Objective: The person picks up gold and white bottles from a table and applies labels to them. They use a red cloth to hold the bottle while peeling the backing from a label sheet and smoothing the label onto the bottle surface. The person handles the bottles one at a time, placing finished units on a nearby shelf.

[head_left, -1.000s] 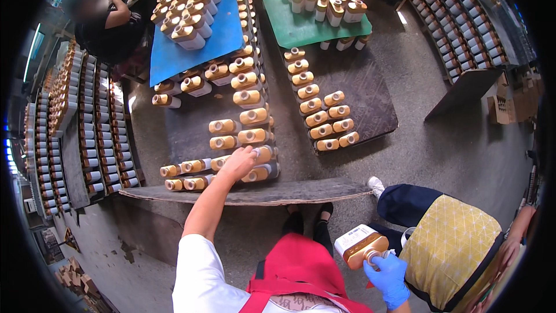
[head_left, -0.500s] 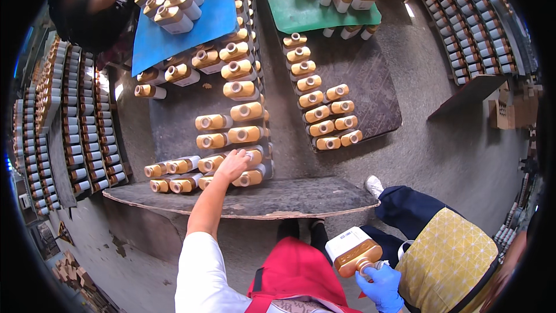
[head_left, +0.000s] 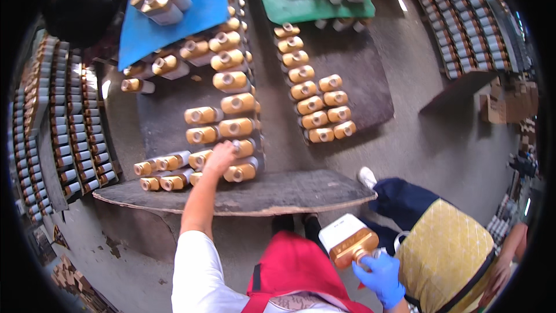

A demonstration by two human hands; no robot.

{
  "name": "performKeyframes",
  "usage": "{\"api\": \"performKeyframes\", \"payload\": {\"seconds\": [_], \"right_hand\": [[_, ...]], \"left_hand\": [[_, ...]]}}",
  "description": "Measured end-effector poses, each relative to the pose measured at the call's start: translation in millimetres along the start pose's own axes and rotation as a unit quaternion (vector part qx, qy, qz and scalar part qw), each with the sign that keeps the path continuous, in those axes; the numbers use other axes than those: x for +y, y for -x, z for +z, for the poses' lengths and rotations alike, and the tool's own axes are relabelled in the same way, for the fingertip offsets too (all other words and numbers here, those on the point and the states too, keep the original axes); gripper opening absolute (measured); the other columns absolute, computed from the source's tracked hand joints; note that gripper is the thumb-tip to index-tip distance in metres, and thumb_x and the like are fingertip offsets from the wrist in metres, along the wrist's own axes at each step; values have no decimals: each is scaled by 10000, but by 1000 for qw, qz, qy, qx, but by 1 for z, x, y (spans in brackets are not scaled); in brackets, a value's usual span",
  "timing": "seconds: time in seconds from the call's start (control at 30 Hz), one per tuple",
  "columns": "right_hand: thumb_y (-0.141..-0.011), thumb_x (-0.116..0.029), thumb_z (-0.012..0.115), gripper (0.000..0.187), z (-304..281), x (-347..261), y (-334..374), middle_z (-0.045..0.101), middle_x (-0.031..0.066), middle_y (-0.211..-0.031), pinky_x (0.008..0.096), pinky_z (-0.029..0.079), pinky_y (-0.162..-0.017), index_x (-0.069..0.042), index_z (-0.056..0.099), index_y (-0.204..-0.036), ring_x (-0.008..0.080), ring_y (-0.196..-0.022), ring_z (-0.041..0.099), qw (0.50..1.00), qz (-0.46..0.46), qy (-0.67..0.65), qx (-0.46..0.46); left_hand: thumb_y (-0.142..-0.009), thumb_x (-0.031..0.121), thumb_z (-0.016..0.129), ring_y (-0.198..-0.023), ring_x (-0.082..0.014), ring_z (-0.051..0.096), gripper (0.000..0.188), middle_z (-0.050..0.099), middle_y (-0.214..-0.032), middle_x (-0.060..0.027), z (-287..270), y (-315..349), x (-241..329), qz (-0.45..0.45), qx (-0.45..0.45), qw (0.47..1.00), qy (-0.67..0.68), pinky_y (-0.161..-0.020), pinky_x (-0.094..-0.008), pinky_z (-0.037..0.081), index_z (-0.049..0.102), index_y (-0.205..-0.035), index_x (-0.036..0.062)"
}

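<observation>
"What's in the blue-gloved right hand?"
"A white-labelled amber bottle, gripped by its neck, near right."
"And the left hand?"
"Fingers curled at a second amber bottle on the left desk's near end; I can't tell whether they pinch it."

- Gold-and-white bottle: held aloft by its neck, tilted.
- Gold-shouldered bottle: stood upright on the table, partly covered by fingers.
</observation>
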State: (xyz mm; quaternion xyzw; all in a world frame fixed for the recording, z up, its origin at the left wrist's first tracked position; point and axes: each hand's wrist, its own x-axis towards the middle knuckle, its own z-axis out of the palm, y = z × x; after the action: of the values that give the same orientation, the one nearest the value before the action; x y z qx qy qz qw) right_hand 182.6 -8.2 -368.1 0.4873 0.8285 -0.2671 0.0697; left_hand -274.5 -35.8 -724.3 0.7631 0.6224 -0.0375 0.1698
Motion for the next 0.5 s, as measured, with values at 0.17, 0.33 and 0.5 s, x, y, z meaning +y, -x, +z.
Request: {"api": "performKeyframes", "payload": {"seconds": [0.17,0.33,0.5], "right_hand": [[-697,-171,711,91,-24,-20,-4,491,37,-552,326,423,-427,-161,624,-722,214,-477,524,999,-30,-10,9],[-693,-153,721,100,-66,-38,12,472,23,-524,304,417,-426,-160,623,-708,190,-463,516,997,-52,-41,32],[-673,-142,745,107,-129,-62,29,472,11,-515,276,396,-421,-150,638,-685,170,-460,506,991,-113,-67,17]], "left_hand": [[-778,109,574,-982,-263,521,265,576,-979,-79,-41,16,23,-33,-46,998,-30,-773,-383,445,626,-1038,109],[-566,469,821,-1307,-378,330,1043,342,-1397,-251,-214,4,141,101,-51,925,362,-1072,-429,301,347,-1378,18],[-435,669,788,-1373,-431,129,1469,62,-1469,-326,-299,24,261,346,-62,788,505,-1112,-470,170,-18,-1450,-23]]}}
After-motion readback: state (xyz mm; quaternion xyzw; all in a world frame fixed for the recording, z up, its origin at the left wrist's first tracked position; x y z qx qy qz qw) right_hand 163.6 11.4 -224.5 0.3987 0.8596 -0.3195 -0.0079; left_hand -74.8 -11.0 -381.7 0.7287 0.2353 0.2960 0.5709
